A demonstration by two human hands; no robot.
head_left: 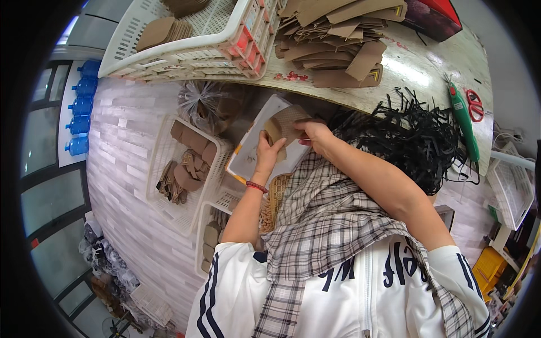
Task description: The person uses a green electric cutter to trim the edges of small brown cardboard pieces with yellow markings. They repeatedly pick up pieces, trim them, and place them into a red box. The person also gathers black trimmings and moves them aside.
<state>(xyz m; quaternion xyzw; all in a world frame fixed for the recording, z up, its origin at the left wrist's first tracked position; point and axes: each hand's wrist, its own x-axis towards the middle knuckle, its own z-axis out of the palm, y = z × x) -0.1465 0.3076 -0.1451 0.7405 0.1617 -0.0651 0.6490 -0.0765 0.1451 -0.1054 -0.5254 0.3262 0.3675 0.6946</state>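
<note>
A tan and brown flat cut piece (291,119), curved and thin like fabric or leather, is held between my two hands over a white box (248,160) with an orange-marked edge. My left hand (269,151), below a red beaded bracelet, grips its lower left side. Closed at the fingertips, my right hand (315,135) pinches its right edge. Beyond them on the table, a pile of similar brown pieces (332,56) lies loosely stacked, some with a yellow corner mark. A heap of black strips (408,141) spreads beside my right forearm.
A white crate (248,42) with brown stacks sits on the worn table (417,65). Red scissors (474,106), a green pen-shaped tool (463,121) and a red box (437,17) are at the right. A white basket (160,194) of brown pieces and a plastic bag (197,101) stand below.
</note>
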